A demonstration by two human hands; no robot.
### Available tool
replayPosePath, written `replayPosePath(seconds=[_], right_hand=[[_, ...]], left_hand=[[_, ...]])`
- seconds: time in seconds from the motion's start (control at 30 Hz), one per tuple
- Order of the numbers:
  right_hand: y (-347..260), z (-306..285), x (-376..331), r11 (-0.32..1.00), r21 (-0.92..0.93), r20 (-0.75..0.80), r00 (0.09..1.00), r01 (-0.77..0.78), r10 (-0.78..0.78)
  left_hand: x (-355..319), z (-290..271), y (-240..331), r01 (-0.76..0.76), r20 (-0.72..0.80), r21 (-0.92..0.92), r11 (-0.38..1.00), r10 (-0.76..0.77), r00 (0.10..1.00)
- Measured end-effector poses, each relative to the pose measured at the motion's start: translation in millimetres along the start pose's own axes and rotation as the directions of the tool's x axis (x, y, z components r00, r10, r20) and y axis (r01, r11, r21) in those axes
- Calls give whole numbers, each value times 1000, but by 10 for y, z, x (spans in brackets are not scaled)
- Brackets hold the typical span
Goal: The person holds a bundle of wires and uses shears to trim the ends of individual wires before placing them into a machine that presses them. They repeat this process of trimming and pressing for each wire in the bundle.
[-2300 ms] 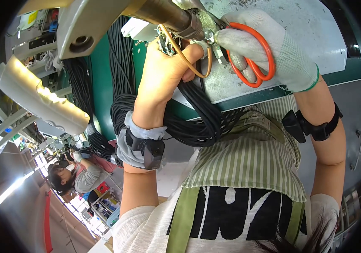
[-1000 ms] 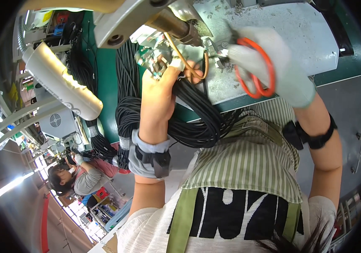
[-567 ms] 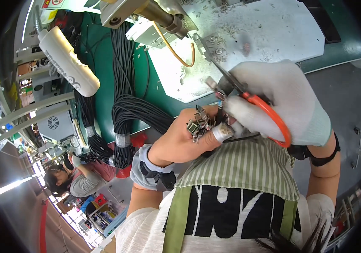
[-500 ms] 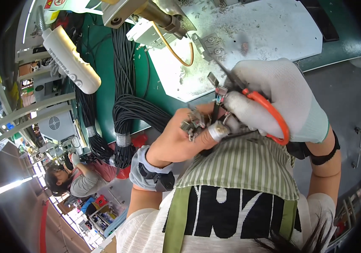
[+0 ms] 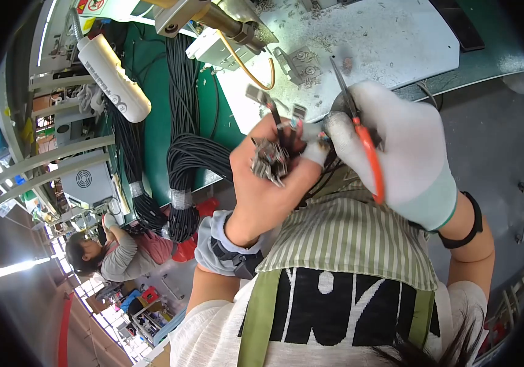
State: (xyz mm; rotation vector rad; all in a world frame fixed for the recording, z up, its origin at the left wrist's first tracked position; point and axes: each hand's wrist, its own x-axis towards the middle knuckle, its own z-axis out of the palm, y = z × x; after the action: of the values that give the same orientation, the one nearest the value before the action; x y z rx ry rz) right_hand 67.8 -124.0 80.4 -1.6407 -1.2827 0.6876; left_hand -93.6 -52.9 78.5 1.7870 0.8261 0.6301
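Observation:
My bare left hand, with white tape round a finger, is closed round several black cables with metal connector ends. Two more connector ends stick up past its fingers, with thin coloured wires showing behind the metal. My gloved right hand is closed on orange-handled scissors. Their dark blades point up and away, toward the work plate. Thumb and fingers of the right hand come close to the left fingertips, by the cable ends; whether they also pinch a wire is hidden.
Beyond my hands lies a pale metal plate strewn with small metal scraps. A press head overhangs it, beside a small metal fixture. Bundled black cables hang off the green bench at left, under a lamp. A co-worker sits farther left.
My left hand has turned so the connector ends spread into view. The scissors have swung more upright, and my right hand has shifted slightly left.

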Motion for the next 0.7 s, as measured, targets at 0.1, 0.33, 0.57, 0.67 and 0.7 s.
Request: replayPosePath(seconds=[0.1, 0.33, 0.57, 0.67, 0.7], right_hand=[[15, -5, -71, 902, -362, -84, 956, 234, -281], [11, 83, -258, 714, -626, 131, 945, 313, -300], [-41, -32, -272, 720, -635, 188, 960, 280, -208], [-8, -78, -235, 908, -360, 222, 965, 216, -141], [-3, -85, -228, 964, -206, 247, 962, 166, -113]], left_hand=[[31, 5, 26, 88, -163, -80, 993, -100, 982], [25, -13, -42, 4, -124, 66, 998, 5, 992], [-10, 5, -40, 28, -110, 21, 999, -26, 994], [-47, -24, -84, 8, -145, -39, 999, -13, 989], [-53, -31, -95, -97, -111, 41, 994, 101, 989]])
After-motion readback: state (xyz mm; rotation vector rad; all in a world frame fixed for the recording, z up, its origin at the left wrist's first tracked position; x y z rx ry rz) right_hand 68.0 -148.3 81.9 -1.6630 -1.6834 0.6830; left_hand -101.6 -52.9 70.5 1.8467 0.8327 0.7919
